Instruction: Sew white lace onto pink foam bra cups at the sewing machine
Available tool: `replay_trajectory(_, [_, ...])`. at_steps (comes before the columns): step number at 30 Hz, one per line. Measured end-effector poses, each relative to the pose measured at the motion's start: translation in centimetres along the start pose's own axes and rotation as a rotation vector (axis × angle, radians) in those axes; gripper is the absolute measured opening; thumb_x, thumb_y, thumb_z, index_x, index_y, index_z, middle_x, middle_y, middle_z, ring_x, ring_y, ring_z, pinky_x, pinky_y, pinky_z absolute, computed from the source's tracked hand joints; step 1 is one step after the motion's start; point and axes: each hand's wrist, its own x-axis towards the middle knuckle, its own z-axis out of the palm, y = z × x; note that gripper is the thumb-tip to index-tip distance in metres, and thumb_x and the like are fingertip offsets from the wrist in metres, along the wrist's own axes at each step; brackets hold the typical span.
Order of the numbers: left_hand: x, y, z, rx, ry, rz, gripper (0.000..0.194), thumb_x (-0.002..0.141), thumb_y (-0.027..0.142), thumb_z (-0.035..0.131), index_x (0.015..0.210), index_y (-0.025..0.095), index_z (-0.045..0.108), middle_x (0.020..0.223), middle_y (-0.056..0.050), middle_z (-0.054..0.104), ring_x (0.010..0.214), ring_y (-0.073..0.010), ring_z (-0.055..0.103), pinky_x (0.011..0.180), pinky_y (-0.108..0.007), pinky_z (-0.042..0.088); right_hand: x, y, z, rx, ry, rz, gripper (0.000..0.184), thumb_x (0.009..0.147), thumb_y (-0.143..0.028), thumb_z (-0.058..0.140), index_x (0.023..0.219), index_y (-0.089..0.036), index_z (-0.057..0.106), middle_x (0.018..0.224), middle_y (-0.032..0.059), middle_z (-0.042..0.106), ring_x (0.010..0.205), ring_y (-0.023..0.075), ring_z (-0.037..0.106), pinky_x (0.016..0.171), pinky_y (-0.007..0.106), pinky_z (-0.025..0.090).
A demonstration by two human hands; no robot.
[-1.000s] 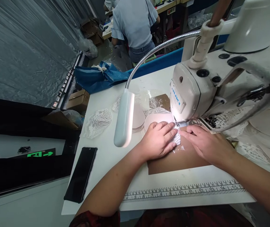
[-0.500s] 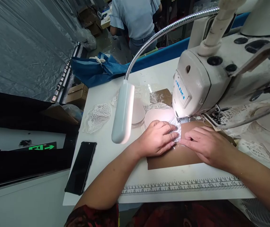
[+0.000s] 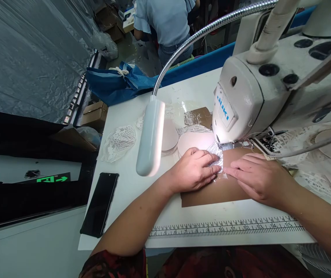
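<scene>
A white lace piece (image 3: 218,156) lies under the sewing machine's needle area, joined to or overlapping a pale pink bra cup (image 3: 194,141); I cannot tell which. My left hand (image 3: 196,170) rests on the lace, its fingers stretched out and pressing it flat, covering part of the cup. From the other side, my right hand (image 3: 260,178) has its fingers drawn together, with the tips at the lace's lower right corner. Beneath both hands is a brown sheet (image 3: 203,199) on the table. The sewing machine head (image 3: 235,100) hides the needle itself.
A lit lamp (image 3: 150,137) on a flexible neck hangs left of the machine. More lace (image 3: 120,143), stacked pink cups (image 3: 169,137) and a phone (image 3: 100,204) lie on the left. A printed ruler (image 3: 226,228) follows the front edge. Beyond sits another person (image 3: 165,23).
Both hands and the lace stay almost in place; the right hand appears slightly farther right. The view has shifted a little, with the machine appearing farther right.
</scene>
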Motion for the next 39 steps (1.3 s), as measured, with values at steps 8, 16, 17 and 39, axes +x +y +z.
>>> replay_trajectory(8, [0.1, 0.1, 0.1, -0.004, 0.006, -0.012, 0.033, 0.1, 0.034, 0.041, 0.12, 0.021, 0.064, 0.128, -0.011, 0.062, 0.108, -0.0232, 0.053, 0.089, -0.039, 0.038, 0.2, -0.4, 0.0, -0.009, -0.005, -0.029, 0.03, 0.086, -0.006, 0.045, 0.101, -0.018, 0.069, 0.082, 0.0046, 0.063, 0.075, 0.0171, 0.049, 0.069, 0.032, 0.034])
replay_trajectory(16, [0.7, 0.2, -0.6, -0.032, -0.014, -0.107, 0.04, 0.1, 0.034, 0.039, 0.128, 0.012, 0.057, 0.134, -0.013, 0.059, 0.112, -0.0248, 0.053, 0.092, -0.04, 0.044, 0.1, -0.6, 0.5, 0.002, 0.003, -0.018, 0.028, 0.08, -0.004, 0.047, 0.094, -0.017, 0.068, 0.078, 0.004, 0.058, 0.076, 0.0185, 0.046, 0.072, 0.033, 0.033])
replay_trajectory(17, [0.9, 0.3, -0.6, -0.012, -0.017, -0.131, 0.04, 0.1, 0.033, 0.039, 0.129, 0.011, 0.057, 0.134, -0.013, 0.058, 0.112, -0.0248, 0.053, 0.091, -0.04, 0.045, 0.1, -0.6, 0.5, 0.008, 0.003, -0.016, 0.027, 0.08, -0.004, 0.047, 0.092, -0.017, 0.068, 0.078, 0.0042, 0.058, 0.076, 0.0184, 0.046, 0.072, 0.033, 0.033])
replay_trajectory(39, [1.3, -0.2, -0.4, 0.106, -0.023, -0.117, 0.037, 0.101, 0.03, 0.037, 0.127, 0.016, 0.059, 0.137, -0.011, 0.056, 0.111, -0.025, 0.051, 0.087, -0.04, 0.04, 1.1, -0.2, 0.4, -0.199, 0.075, 0.083, 0.038, 0.076, 0.0, 0.046, 0.103, -0.017, 0.068, 0.094, 0.0071, 0.067, 0.086, 0.0194, 0.057, 0.062, 0.029, 0.034])
